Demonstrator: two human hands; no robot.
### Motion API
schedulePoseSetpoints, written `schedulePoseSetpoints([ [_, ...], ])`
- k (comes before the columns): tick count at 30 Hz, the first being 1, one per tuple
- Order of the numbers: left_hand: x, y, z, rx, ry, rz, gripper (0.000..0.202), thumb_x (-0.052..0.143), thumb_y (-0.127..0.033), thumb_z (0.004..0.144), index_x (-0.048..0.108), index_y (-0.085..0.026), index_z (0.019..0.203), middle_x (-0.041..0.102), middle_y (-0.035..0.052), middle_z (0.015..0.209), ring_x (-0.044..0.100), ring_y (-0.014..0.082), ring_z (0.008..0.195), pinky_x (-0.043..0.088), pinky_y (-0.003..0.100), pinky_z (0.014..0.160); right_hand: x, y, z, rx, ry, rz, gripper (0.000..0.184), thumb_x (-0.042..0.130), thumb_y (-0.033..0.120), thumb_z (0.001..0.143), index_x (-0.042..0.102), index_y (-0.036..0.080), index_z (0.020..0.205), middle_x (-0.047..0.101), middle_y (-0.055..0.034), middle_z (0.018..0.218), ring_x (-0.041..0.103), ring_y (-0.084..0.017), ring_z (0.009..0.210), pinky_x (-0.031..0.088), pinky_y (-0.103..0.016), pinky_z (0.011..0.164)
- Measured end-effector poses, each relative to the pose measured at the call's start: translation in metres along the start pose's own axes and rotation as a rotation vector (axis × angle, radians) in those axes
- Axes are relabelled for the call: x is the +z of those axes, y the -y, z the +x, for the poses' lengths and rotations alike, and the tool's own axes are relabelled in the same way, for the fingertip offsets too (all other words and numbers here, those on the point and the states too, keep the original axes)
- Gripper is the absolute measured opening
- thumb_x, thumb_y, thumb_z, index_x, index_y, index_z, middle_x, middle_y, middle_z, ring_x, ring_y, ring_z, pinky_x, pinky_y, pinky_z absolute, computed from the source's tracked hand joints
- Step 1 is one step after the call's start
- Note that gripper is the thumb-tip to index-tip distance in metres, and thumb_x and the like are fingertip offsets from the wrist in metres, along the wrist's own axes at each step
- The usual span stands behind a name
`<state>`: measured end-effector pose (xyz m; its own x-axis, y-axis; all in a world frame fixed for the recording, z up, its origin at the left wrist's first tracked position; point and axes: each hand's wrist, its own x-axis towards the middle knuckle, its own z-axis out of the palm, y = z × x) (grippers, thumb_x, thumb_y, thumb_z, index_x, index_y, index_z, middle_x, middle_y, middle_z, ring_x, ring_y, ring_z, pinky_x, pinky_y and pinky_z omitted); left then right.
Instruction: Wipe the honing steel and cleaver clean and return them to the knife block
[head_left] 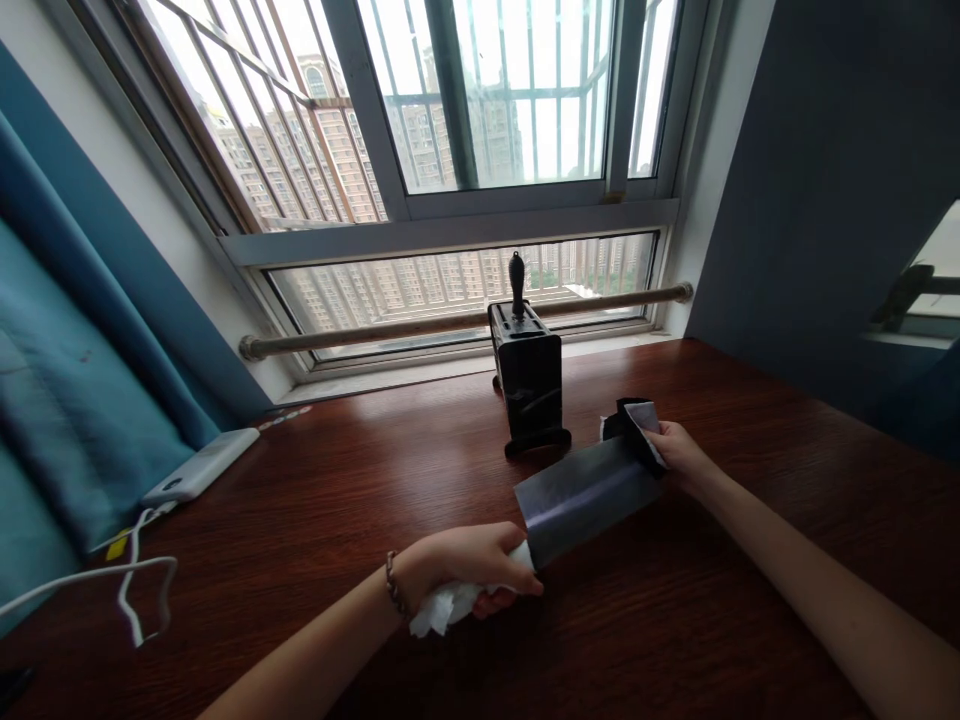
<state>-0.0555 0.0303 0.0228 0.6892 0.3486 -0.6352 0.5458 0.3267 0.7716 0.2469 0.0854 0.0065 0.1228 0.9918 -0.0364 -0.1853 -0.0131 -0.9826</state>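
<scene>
My left hand (476, 558) is closed around the handle of a cleaver, over a crumpled white wrapping (448, 606) that covers the handle. The broad grey cleaver blade (585, 500) points right and away from me, above the table. At its far end, my right hand (681, 452) pinches a folded black and pale grey piece (637, 432), which looks like a card or cloth cover; its exact material I cannot tell. That piece lies across the blade's end. Just beyond the blade stands a black knife block (531, 385), with one black handle (517, 283) sticking up from its top.
The dark red-brown wooden table (337, 470) reaches to a barred window. A rail (375, 334) runs across the window's lower part. At the left lie a white power strip (201, 466) and a looped white cable (127, 590), beside a blue curtain (67, 330).
</scene>
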Motion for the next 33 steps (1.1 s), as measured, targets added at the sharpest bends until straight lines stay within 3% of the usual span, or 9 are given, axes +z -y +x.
schedulePoseSetpoints([
  [6,0.000,0.000,0.001,0.027,0.041,-0.009,0.029,0.069,-0.034,0.065,0.046,-0.016,0.064,0.045,-0.0041,0.046,0.040,0.0083,0.037,0.037,0.019,0.034,-0.012,-0.005,0.006,0.190,0.154,0.174,0.027,0.081,0.027,0.056,0.065,0.010,0.068,0.063,-0.0049,0.060,0.055,-0.013,0.047,0.044,-0.019,0.042],
  [13,-0.002,0.002,0.005,0.033,0.074,0.021,0.031,0.067,-0.034,0.067,0.045,-0.015,0.058,0.045,-0.0036,0.045,0.039,0.0080,0.036,0.035,0.019,0.033,-0.015,-0.010,0.006,0.205,0.273,0.010,0.032,0.081,0.023,0.056,0.067,0.007,0.080,0.067,-0.0099,0.076,0.061,-0.017,0.060,0.049,-0.021,0.053],
  [19,0.000,0.001,0.004,0.022,0.052,-0.005,0.029,0.066,-0.033,0.068,0.044,-0.016,0.061,0.044,-0.0037,0.045,0.039,0.0079,0.035,0.035,0.018,0.032,-0.017,-0.012,0.013,0.034,-0.006,-0.105,0.033,0.082,0.024,0.048,0.067,0.009,0.075,0.067,-0.0091,0.071,0.060,-0.020,0.057,0.047,-0.024,0.049],
  [24,0.001,0.000,0.004,-0.003,0.028,-0.081,0.028,0.068,-0.031,0.066,0.044,-0.017,0.066,0.043,-0.0046,0.046,0.039,0.0080,0.037,0.036,0.018,0.033,-0.006,0.009,-0.006,-0.526,-0.425,-0.641,0.023,0.068,0.035,0.070,0.066,0.012,0.075,0.064,-0.0059,0.066,0.057,-0.020,0.058,0.043,-0.026,0.052],
  [26,0.001,0.000,0.004,-0.009,0.029,-0.086,0.027,0.069,-0.029,0.065,0.044,-0.017,0.066,0.044,-0.0043,0.047,0.039,0.0079,0.038,0.036,0.018,0.034,0.012,0.013,-0.029,-0.706,-0.272,-0.868,0.024,0.061,0.037,0.078,0.066,0.014,0.075,0.061,-0.0045,0.060,0.056,-0.018,0.055,0.045,-0.027,0.056],
  [28,0.002,-0.001,0.005,-0.001,0.031,-0.068,0.028,0.070,-0.026,0.063,0.044,-0.017,0.066,0.044,-0.0043,0.047,0.038,0.0079,0.038,0.036,0.018,0.033,0.035,0.009,-0.056,-0.853,0.128,-0.956,0.020,0.060,0.033,0.080,0.067,0.015,0.080,0.066,-0.0070,0.076,0.061,-0.021,0.070,0.049,-0.029,0.070],
  [29,0.002,-0.001,0.005,0.004,0.033,-0.067,0.027,0.070,-0.025,0.063,0.044,-0.017,0.065,0.044,-0.0045,0.046,0.038,0.0078,0.038,0.035,0.018,0.033,0.046,0.005,-0.068,-0.919,0.351,-0.982,0.021,0.058,0.029,0.081,0.066,0.014,0.094,0.064,-0.0104,0.099,0.059,-0.025,0.092,0.046,-0.033,0.085],
  [31,0.002,-0.002,0.007,-0.005,0.040,-0.073,0.025,0.068,-0.022,0.064,0.043,-0.017,0.063,0.042,-0.0049,0.045,0.037,0.0076,0.038,0.034,0.017,0.033,0.063,-0.005,-0.088,-0.945,0.645,-1.063,0.036,0.054,0.019,0.081,0.057,0.012,0.116,0.049,-0.0133,0.126,0.038,-0.029,0.121,0.035,-0.041,0.101],
  [33,0.002,-0.002,0.009,-0.039,0.036,-0.063,0.023,0.064,-0.019,0.066,0.042,-0.016,0.059,0.041,-0.0044,0.044,0.036,0.0072,0.038,0.034,0.018,0.034,0.071,-0.013,-0.096,-0.931,0.752,-1.118,0.046,0.054,0.016,0.081,0.048,0.010,0.126,0.038,-0.0141,0.135,0.026,-0.028,0.128,0.029,-0.042,0.105],
])
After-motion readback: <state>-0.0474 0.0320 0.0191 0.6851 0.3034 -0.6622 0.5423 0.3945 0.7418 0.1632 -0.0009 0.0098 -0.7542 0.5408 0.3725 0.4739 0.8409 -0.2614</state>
